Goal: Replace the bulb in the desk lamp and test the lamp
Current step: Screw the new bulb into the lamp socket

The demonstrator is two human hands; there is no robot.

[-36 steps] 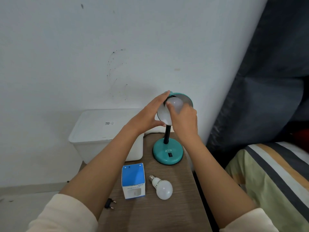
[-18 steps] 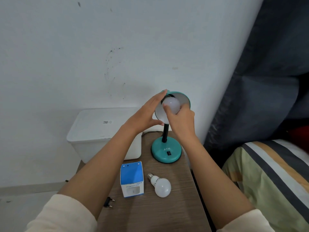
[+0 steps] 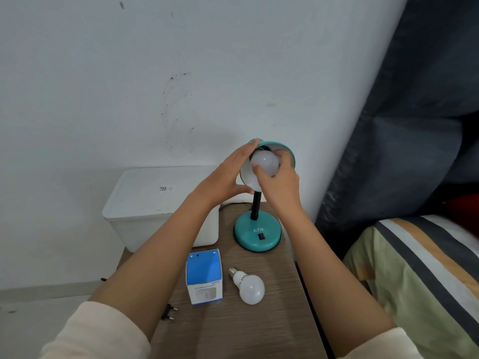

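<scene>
The teal desk lamp (image 3: 257,230) stands at the far end of the narrow wooden table (image 3: 261,330), and everything else sits relative to it. The left hand (image 3: 225,180) cups the outside of the lamp's shade (image 3: 286,149), fingers together and flat against its rim, thumb under the lower edge. The right hand (image 3: 281,183) reaches into the shade with fingertips (image 3: 256,167) clamped around a frosted white bulb (image 3: 265,161) whose base is hidden in the socket. In front of the lamp's base a second, loose bulb (image 3: 249,286) lies on its side, screw cap pointing back toward the lamp, just beside a small blue-and-white box (image 3: 204,276). Left of the lamp sits a white lidded bin (image 3: 155,200); nearer the person a black plug (image 3: 169,311) lies unplugged on the table's edge. Judging by this, the swap is mid-way (whether the held bulb is going in or coming out I cannot tell), and plugging in and switching on remain
</scene>
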